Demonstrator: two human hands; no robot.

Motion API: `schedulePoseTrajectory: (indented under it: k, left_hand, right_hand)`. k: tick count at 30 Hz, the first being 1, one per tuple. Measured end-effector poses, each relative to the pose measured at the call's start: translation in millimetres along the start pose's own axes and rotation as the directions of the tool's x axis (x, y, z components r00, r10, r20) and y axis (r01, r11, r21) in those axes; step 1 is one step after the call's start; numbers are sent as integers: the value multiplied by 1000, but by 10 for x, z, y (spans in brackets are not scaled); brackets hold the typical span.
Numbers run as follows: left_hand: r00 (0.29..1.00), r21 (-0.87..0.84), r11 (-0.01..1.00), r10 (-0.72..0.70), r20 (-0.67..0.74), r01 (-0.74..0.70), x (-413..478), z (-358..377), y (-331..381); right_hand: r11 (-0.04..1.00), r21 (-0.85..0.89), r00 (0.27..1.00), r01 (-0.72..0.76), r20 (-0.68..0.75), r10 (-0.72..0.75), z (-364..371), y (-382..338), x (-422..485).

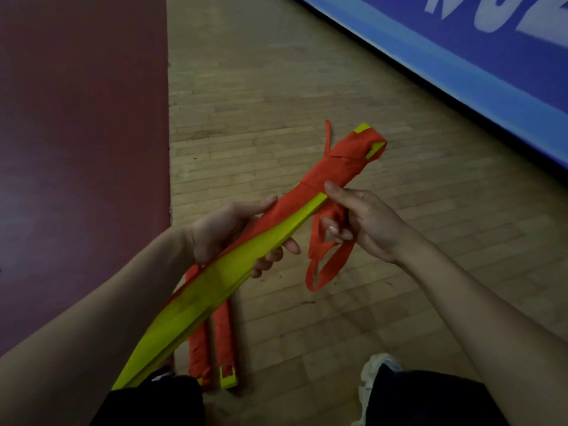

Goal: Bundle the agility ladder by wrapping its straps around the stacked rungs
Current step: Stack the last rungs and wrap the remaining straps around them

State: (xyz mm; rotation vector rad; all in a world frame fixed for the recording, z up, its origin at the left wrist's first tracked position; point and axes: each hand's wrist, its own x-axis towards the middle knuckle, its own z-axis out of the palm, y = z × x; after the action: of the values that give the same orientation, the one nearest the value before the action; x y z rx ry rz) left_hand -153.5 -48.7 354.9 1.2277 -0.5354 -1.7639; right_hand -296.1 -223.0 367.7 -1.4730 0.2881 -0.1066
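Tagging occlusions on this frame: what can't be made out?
Head view only.
stacked rungs: near end hidden by dark clothing.
wrapped bundles on floor: tops behind held rungs.
banner lettering: blurred, cut by top edge.
strap: path inside right hand grip hidden by fingers.
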Motion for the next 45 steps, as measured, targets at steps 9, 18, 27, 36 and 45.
schedulePoseTrajectory:
  k: [9,18,27,36,45]
  left_hand:
    - [968,127,991,73,-240,-44,18,-8,9]
    - [944,189,977,151,-293,-98,61,31,18]
    - [829,344,934,270,-491,-100,207,111,-10]
    - [576,872,389,655,-489,298,385,256,-107]
    - [549,916,108,771,-322,385,484,389,-212]
  right_hand:
    - [985,-132,993,-112,31,117,-74,111,-1]
    - [976,-154,988,-151,-4,152,-38,117,-34]
    - [973,-201,993,-113,-39,108,-59,112,-12]
    - [931,-359,971,-66,-239,-23,49,125,37]
    - [967,-217,906,-133,-422,30,157,62,72]
